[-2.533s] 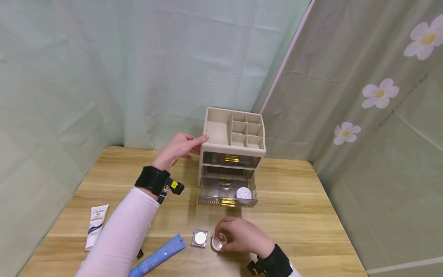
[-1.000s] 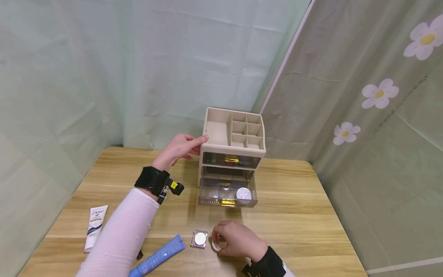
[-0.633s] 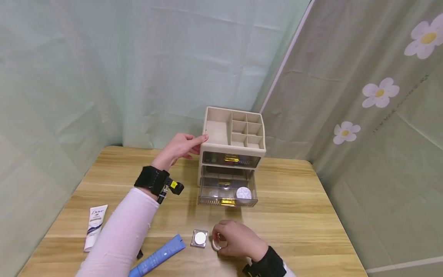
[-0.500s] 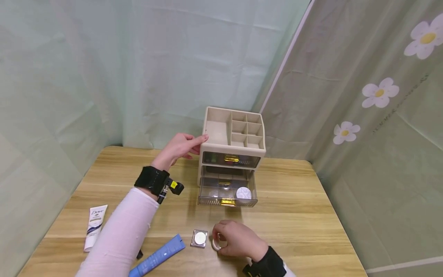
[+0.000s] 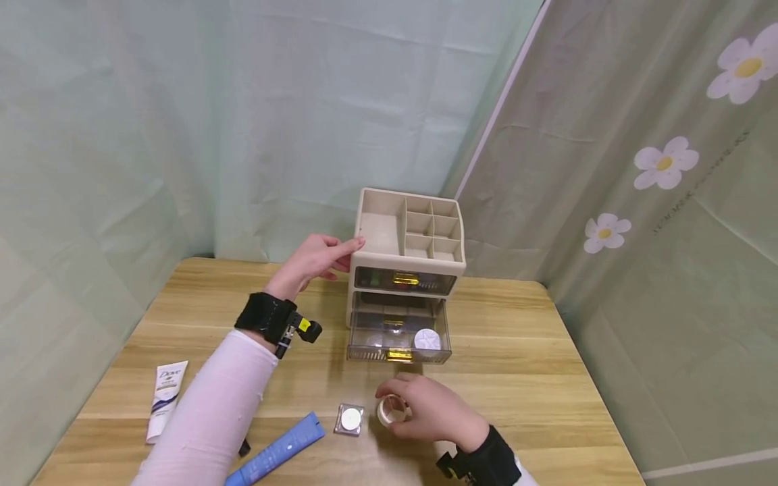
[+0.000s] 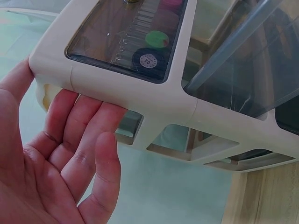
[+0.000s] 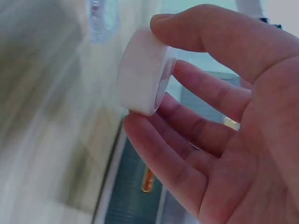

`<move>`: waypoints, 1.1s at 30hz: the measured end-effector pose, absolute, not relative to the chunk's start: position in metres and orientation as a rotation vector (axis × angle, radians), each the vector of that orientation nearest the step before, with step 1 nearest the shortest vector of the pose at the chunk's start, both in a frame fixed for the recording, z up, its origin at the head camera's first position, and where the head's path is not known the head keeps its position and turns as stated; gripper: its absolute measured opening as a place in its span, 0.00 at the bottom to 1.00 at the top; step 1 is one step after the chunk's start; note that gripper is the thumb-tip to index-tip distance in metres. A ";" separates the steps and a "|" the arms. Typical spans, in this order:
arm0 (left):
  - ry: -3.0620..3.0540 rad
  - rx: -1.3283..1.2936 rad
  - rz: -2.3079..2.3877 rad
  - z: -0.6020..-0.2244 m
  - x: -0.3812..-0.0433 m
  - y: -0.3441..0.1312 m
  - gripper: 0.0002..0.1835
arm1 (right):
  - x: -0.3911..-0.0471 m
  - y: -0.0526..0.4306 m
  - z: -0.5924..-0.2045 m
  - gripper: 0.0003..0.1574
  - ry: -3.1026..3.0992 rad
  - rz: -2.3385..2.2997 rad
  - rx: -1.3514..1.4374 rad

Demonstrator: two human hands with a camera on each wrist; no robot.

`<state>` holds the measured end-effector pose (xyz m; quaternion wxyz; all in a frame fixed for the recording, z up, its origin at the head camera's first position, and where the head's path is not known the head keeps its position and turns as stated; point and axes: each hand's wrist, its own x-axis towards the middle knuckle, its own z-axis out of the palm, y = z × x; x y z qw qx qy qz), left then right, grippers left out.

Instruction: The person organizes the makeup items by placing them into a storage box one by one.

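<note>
My left hand point(image 5: 313, 260) grips the left side of a beige drawer organizer point(image 5: 389, 260), thumb on the top rim and the other fingers against the side frame. My right hand point(image 5: 437, 408) pinches a small round makeup compact point(image 5: 383, 413) with a pale wall point(image 7: 138, 74) and a clear top between thumb and fingertips, tilted, just above the table. A smoked clear drawer point(image 5: 365, 354) below stands pulled out, with a white round case point(image 5: 427, 339) in its right part. The upper drawer point(image 5: 377, 278) is closed, colourful round items showing through its window.
A small square case with a white disc point(image 5: 349, 419) lies left of the right hand. A blue tube point(image 5: 276, 449) and a white Dove tube point(image 5: 166, 398) lie further left on the wooden table point(image 5: 516, 371). Curtains hang behind and to the right.
My right hand has lifted the compact off the table and tilted it, moving slightly right and toward the organizer. The left hand keeps its place on the organizer.
</note>
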<state>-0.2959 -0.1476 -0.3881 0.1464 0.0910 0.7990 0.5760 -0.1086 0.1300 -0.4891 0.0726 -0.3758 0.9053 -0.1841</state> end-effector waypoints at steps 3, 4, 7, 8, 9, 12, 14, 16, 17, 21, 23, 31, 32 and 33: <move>2.300 0.263 1.658 -0.388 -0.294 -0.148 0.41 | -0.109 0.133 -0.481 0.26 2.713 -0.572 -1.177; 2.301 0.260 1.658 -0.388 -0.294 -0.148 0.40 | -0.109 0.134 -0.478 0.26 2.709 -0.580 -1.193; 2.304 0.255 1.657 -0.387 -0.294 -0.148 0.40 | -0.110 0.134 -0.466 0.27 2.687 -0.619 -1.235; 2.305 0.251 1.656 -0.387 -0.294 -0.149 0.40 | -0.111 0.134 -0.461 0.27 2.679 -0.640 -1.249; 2.305 0.247 1.657 -0.387 -0.294 -0.149 0.41 | -0.112 0.135 -0.455 0.27 2.672 -0.663 -1.268; 2.301 0.242 1.664 -0.386 -0.294 -0.149 0.41 | -0.115 0.136 -0.439 0.26 2.662 -0.764 -1.340; 2.293 0.242 1.670 -0.386 -0.295 -0.150 0.41 | -0.118 0.139 -0.428 0.25 2.661 -0.844 -1.374; 2.288 0.244 1.676 -0.387 -0.295 -0.149 0.41 | -0.121 0.142 -0.419 0.25 2.668 -0.908 -1.383; 2.288 0.247 1.676 -0.387 -0.296 -0.149 0.41 | -0.123 0.143 -0.414 0.26 2.672 -0.939 -1.369; 2.293 0.250 1.673 -0.389 -0.296 -0.148 0.41 | -0.132 0.150 -0.401 0.27 2.705 -0.972 -1.255; 2.299 0.250 1.671 -0.389 -0.295 -0.148 0.40 | -0.136 0.152 -0.397 0.27 2.725 -0.970 -1.209; 2.293 0.250 1.669 -0.389 -0.294 -0.148 0.41 | -0.148 0.155 -0.393 0.27 2.850 -0.842 -1.249; 2.296 0.252 1.669 -0.389 -0.294 -0.148 0.40 | -0.149 0.155 -0.393 0.27 2.866 -0.831 -1.242; 2.300 0.254 1.668 -0.388 -0.294 -0.148 0.40 | -0.152 0.155 -0.393 0.27 2.878 -0.823 -1.232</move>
